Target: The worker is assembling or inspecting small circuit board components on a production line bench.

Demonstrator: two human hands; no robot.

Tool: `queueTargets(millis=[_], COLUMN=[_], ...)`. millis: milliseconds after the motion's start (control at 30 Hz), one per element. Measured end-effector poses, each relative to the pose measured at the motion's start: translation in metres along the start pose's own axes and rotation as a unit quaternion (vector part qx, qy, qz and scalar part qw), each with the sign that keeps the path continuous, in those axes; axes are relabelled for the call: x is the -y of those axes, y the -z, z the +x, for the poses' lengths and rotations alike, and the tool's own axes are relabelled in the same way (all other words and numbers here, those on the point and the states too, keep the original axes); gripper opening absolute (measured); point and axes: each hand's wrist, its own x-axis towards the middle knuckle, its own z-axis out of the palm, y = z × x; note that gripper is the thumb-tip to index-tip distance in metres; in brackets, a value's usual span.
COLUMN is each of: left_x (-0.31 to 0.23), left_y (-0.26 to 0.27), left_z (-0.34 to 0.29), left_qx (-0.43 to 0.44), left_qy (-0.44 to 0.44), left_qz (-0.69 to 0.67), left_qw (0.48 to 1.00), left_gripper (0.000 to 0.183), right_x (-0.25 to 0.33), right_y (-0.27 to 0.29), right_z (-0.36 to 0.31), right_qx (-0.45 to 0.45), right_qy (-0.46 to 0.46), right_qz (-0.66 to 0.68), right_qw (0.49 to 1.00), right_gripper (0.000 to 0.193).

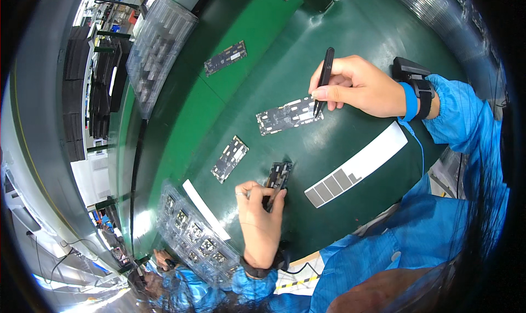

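Observation:
My right hand [359, 88] is closed around black tweezers [327, 66], their tips down at the right end of a long dark circuit board [285, 117] with white and gold pads. That board lies flat on the green work mat [329, 143]. Lower down, my left hand [261, 217] pinches the near end of a smaller dark circuit board [281, 172]. A slender grey-black shape runs between its fingertips, too small to make out. Left of it another circuit board [230, 158] lies at a slant, touched by neither hand.
A white sheet with grey label pieces [350, 168] lies to the right, a narrow white strip [205, 209] to the left. Clear trays [192, 236] of parts stand nearby, with more trays [159, 47] beyond. Another circuit board [226, 58] rests on the bright green strip. A co-worker's hand [163, 259] shows lower left.

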Motion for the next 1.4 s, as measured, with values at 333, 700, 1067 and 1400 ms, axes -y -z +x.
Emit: queueTargets(millis=[333, 700, 1067, 1400], left_x=[0.184, 0.181, 0.023, -0.086], left_y=[0.107, 0.068, 0.005, -0.02], left_z=[0.224, 0.317, 0.283, 0.251], left_qx=[-0.043, -0.128, 0.029, 0.129], left_qy=[0.009, -0.068, -0.236, -0.269], left_qz=[0.042, 0.275, -0.03, 0.062], left_qw=[0.998, 0.95, 0.971, 0.952], left_gripper=[0.035, 0.064, 0.029, 0.043], right_x=[-0.002, -0.013, 0.004, -0.008], right_y=[-0.004, -0.004, 0.025, 0.017], right_z=[-0.004, 0.002, 0.002, 0.002], right_qx=[0.044, 0.103, 0.054, 0.085], right_qy=[-0.004, 0.131, 0.061, 0.066], right_qz=[-0.004, -0.098, -0.059, -0.088], right_qw=[0.999, 0.981, 0.995, 0.99], right_gripper=[0.018, 0.017, 0.017, 0.019])
